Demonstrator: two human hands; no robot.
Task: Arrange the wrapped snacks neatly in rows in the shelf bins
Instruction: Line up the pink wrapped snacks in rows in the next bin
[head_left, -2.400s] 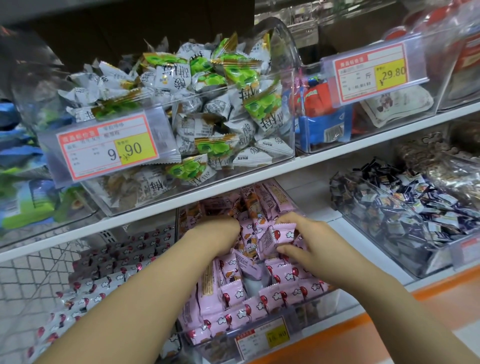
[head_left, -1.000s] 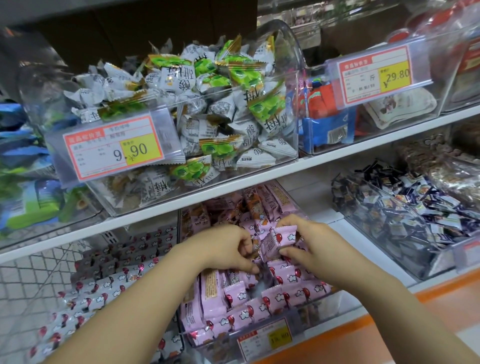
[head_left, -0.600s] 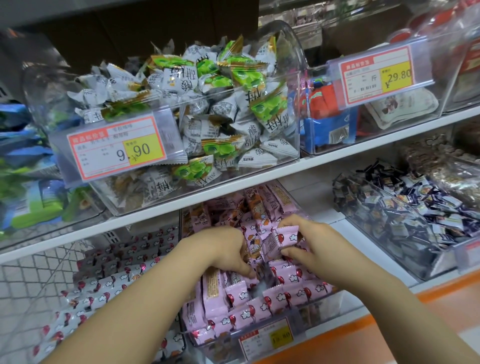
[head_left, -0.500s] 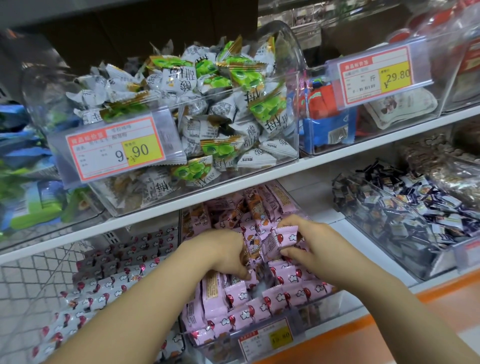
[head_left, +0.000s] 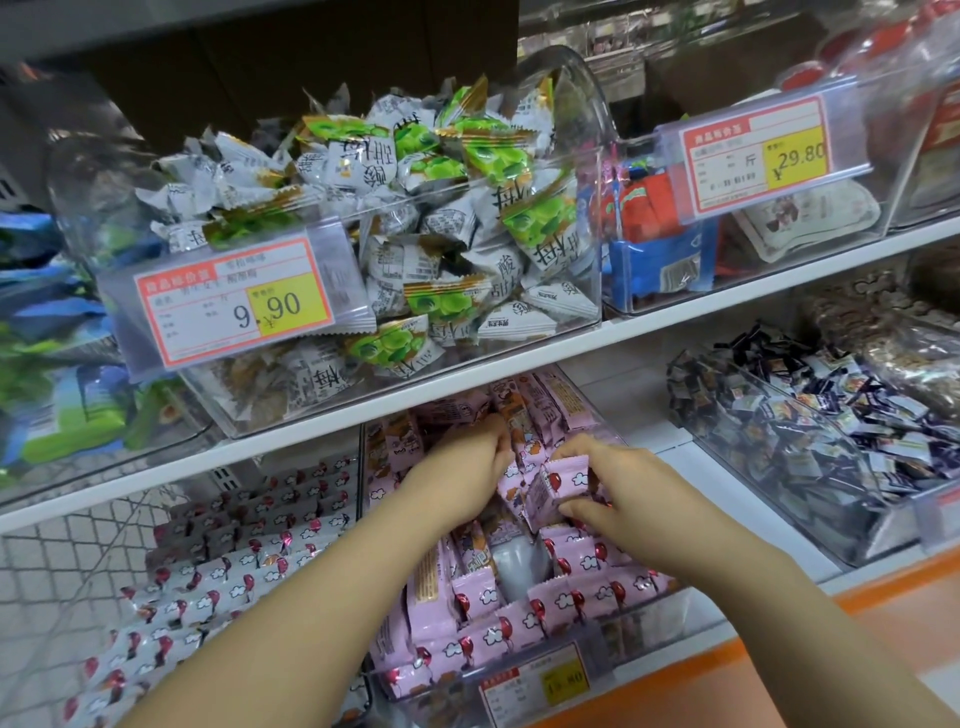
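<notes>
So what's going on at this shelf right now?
A person is tidying pink wrapped snacks in a clear bin on the lower shelf. The right grip pinches one pink packet over the middle of the bin. The left grip is pushed in among the packets behind it; whether it holds one is hidden. The front rows stand in line.

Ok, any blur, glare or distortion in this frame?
Head view: centre crisp, the pink packet in the right hand and the 9.90 price tag readable; left-edge blue-green packs smeared; shelf edge bowed by the wide lens; glare on the clear bin.
</notes>
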